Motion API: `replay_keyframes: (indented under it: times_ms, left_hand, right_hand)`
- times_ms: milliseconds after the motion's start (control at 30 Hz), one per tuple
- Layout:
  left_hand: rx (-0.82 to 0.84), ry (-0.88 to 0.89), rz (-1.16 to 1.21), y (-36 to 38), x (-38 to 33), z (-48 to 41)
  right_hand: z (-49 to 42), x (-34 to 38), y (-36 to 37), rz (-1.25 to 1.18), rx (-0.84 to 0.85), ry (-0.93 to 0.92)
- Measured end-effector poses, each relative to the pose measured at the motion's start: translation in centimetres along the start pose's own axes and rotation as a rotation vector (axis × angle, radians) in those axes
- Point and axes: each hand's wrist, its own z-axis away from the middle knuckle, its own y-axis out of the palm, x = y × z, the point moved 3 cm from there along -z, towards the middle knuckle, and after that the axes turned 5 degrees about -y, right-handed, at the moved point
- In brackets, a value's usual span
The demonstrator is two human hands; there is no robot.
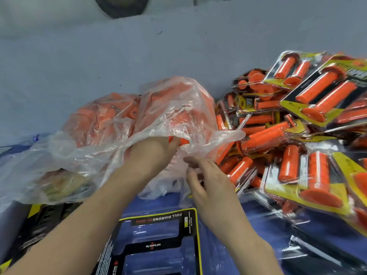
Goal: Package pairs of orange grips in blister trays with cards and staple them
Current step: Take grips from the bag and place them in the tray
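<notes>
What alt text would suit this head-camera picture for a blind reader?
A person's left hand reaches into a clear bag of orange grips; the right hand is open beside it. Packed blister trays pile at right, an empty tray with card lies nearest.

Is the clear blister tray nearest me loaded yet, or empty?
Empty: the clear plastic blister tray over its black-and-yellow card shows both cavities bare, nothing orange inside.

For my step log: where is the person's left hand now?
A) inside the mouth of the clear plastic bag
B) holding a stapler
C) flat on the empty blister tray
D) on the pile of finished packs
A: the left hand reaches into the opening of the clear plastic bag, its fingers curled round an orange grip there.
</notes>
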Motion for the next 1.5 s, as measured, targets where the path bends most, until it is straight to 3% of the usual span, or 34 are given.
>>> replay_keyframes:
  times_ms: [67, 133, 267, 333, 400, 533, 733, 867, 1000, 1167, 1267, 1400, 1500]
  left_hand:
    - [-0.204, 0.046, 0.016, -1.1, 2.2, 3.1]
    - [-0.28, 0.026, 0.2, -1.3, 4.7, 7.5]
    - [-0.071, 0.014, 0.679, 3.0, 5.4, 13.1]
    - [-0.008, 0.089, 0.673, 5.1, 5.6, 14.4]
    - [-0.071, 0.181, 0.545, 4.9, 6.4, 14.6]
    - [-0.455, 0.122, 0.673, 1.7, 9.4, 14.2]
    - [-0.481, 0.32, 0.516, 1.2, 8.6, 14.6]
    - [-0.586, 0.369, 0.339, 1.8, 9.2, 15.5]
    - [-0.629, 0.399, 0.326, 1.7, 9.9, 16.0]
    - [-0.616, 0.197, 0.401, 1.1, 11.5, 15.7]
    - [-0.591, -0.023, 0.503, 0.7, 13.7, 15.0]
    - [-0.481, -0.219, 0.588, 1.4, 15.3, 14.3]
    - [-0.42, -0.273, 0.568, 2.2, 15.1, 14.3]
  right_hand:
    - [0.2, 0.5, 0.5, -0.112, -0.007, 0.033]
    - [0.4, 1.2, 1.2, -0.228, 0.024, 0.055]
    - [1.1, 3.2, 3.6, -0.585, 0.134, 0.151]
    - [1.6, 4.0, 4.3, -0.675, 0.102, 0.204]
    - [2.0, 4.5, 4.3, -0.678, 0.077, 0.184]
    - [2.0, 5.5, 3.2, -0.465, 0.059, -0.016]
    - [3.4, 6.2, 4.1, 0.259, 0.185, -0.234]
    - [4.4, 6.4, 4.5, 0.391, 0.064, -0.316]
    - [4.7, 6.3, 4.9, 0.444, 0.021, -0.364]
    - [4.7, 6.6, 4.8, 0.539, 0.067, -0.401]
    - [4.7, 5.6, 3.8, 0.406, 0.121, -0.319]
    - [4.1, 3.5, 1.8, 0.282, 0.055, -0.194]
    - [3.9, 2.5, 1.4, 0.402, 0.02, -0.176]
